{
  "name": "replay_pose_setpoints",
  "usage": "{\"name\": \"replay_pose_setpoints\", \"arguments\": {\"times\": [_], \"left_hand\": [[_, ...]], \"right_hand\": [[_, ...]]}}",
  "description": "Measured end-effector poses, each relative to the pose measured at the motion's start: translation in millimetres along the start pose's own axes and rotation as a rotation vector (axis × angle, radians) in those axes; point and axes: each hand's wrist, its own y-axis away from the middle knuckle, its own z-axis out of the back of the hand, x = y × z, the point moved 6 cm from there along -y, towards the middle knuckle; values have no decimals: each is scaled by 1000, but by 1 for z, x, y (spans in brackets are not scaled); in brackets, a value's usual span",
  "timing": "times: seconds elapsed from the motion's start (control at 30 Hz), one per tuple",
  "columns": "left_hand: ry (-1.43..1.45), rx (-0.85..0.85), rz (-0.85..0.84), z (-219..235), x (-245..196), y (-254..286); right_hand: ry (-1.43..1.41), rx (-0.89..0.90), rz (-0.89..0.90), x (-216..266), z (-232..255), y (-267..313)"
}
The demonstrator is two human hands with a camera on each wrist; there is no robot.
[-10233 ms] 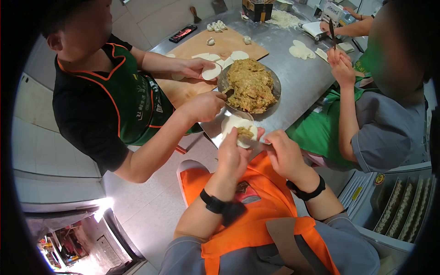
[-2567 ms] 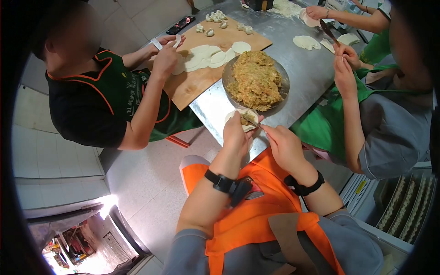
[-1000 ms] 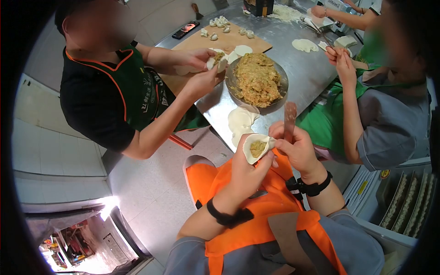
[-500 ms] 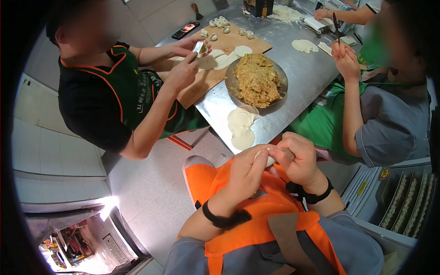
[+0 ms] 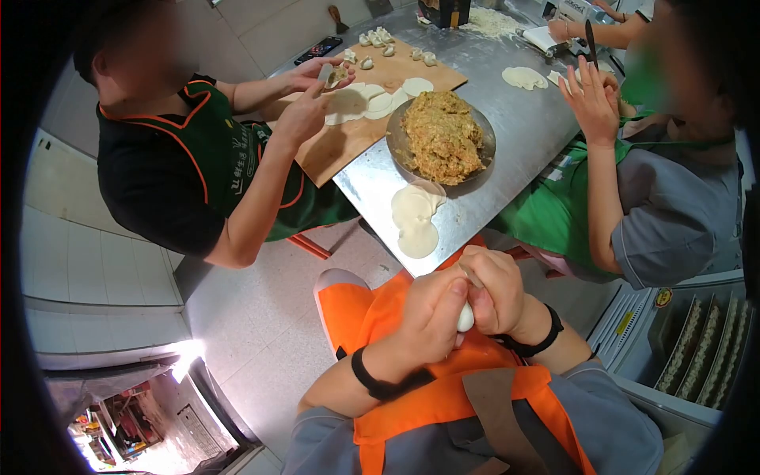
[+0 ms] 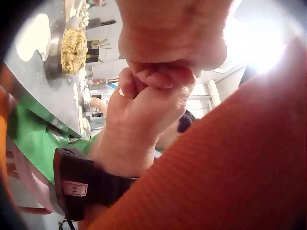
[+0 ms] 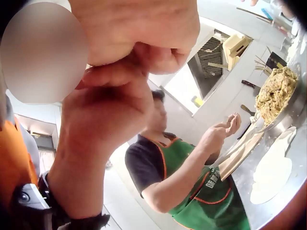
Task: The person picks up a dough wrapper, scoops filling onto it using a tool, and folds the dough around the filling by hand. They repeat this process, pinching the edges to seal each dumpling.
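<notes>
My left hand and right hand are pressed together in front of the orange apron, thumbs side by side. Between them they squeeze a dumpling; only its smooth white underside shows below the thumbs. The filling inside is covered. A thin greyish strip, likely part of the filling spatula, shows among the right fingers, the rest hidden. Both wrist views show the two hands clasped knuckle to knuckle, hiding the dumpling. Round dough wrappers lie overlapped at the table corner, just beyond my hands.
A metal bowl heaped with filling stands on the steel table. Behind it, a wooden board carries wrappers and several dumplings. One person works at left, others at right. Trays of dumplings stand in a cabinet at lower right.
The filled wrapper lay spread on my left hand, then was folded and pinched; now both hands are clasped over it, lower and closer to the apron. The spatula blade no longer sticks up.
</notes>
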Motion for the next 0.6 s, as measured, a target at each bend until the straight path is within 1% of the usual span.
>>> {"name": "replay_pose_setpoints", "arguments": {"times": [0.03,0.07,0.1,0.13,0.17,0.27,0.3,0.4,0.43,0.5,0.6], "left_hand": [[118,-4,89,0,4,0],[236,-18,177,1,8,0],[479,-45,323,0,11,-3],[723,-73,467,-3,16,-4],[730,-131,385,0,15,-9],[416,-61,485,6,19,-7],[382,-29,479,6,19,-9],[169,-17,335,5,13,-12],[181,-70,332,6,16,-9],[207,-173,325,6,26,0],[174,-204,303,9,35,7]], "right_hand": [[8,-20,-2,-1,0,0],[-76,-2,-119,-4,3,-1],[-159,15,-234,-5,9,-3],[-228,-20,-295,-10,12,-3],[-299,-59,-354,-15,14,-2],[-251,47,-463,-11,6,-1],[-172,52,-426,-9,8,-2],[-129,-51,-402,-19,12,2],[-82,-68,-400,-19,16,0],[-186,-79,-488,-24,15,2],[-347,-60,-610,-27,9,5]]}}
